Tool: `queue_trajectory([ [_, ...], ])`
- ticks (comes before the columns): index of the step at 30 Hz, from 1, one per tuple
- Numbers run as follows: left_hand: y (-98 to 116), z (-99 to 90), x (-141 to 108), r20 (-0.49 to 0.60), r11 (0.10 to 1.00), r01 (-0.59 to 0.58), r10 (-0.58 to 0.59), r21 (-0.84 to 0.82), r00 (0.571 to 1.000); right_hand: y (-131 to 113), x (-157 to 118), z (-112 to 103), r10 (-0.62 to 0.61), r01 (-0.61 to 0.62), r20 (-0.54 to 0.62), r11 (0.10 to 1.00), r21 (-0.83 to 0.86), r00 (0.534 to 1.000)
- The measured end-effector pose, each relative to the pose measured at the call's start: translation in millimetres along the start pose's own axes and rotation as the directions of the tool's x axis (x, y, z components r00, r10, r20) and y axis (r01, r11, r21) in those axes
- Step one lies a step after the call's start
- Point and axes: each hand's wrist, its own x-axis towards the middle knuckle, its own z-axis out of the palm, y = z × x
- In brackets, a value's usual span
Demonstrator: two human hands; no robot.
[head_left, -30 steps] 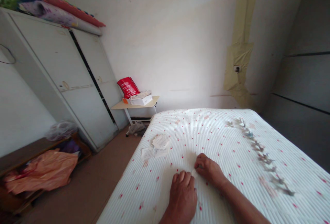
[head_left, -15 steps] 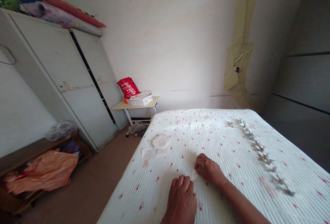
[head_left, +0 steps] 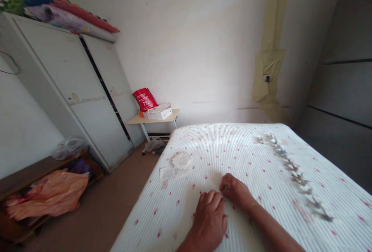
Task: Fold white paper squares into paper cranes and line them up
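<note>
My left hand [head_left: 209, 215] rests low over the white bedspread [head_left: 180, 221], its fingers curled downward and pressed together. Close against it, my right hand [head_left: 235, 191] is closed in a pinch, with its fingertips right by the left hand's fingers. A small pale piece of paper showed beside the right fingertips half a second ago; now the hands hide almost all of it. What is under the left fingers cannot be seen. Left of the hands lie printed paper scraps [head_left: 181, 160] on the bedspread. Along its right side runs a row of small folded-looking objects [head_left: 299, 179], blurred.
Beyond the bed's far left corner stands a small table [head_left: 136, 119] with a red bag [head_left: 145, 99] and a white box [head_left: 159, 114]. A grey cabinet [head_left: 87, 112] is at left, with rolled mats [head_left: 69, 18] on top. An orange bag [head_left: 52, 192] lies on a low wooden bench.
My left hand has moved up and right, meeting the right hand and covering the pale piece of paper. My right hand stays nearly in place.
</note>
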Motion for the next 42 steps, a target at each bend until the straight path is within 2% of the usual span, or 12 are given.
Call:
queue_trajectory([
  [9, -1.1, 6.5, -2.1, 0.04, 0.998, 0.059, -0.061, 0.033, 0.997, -1.5, -0.9, -0.8, -0.007, 0.007, -0.011, 1.0, -0.001, 1.0],
  [24, -5.5, 16.5, -4.1, 0.037, 0.995, 0.004, -0.007, 0.099, 0.999, -1.7, -1.3, -2.3, -0.021, 0.021, -0.011, 1.0, 0.0, 1.0],
  [35, -4.8, 18.6, -14.5, 0.034, 0.986, 0.014, -0.02, 0.166, 0.999, -4.8, -1.7, -5.4, -0.004, 0.004, 0.013, 1.0, -0.006, 1.0],
  [42, -2.6, 12.9, -14.8, 0.085, 0.99, 0.05, -0.061, 0.134, 0.995, -2.9, -1.3, -4.2, -0.016, 0.016, 0.01, 1.0, 0.004, 1.0],
])
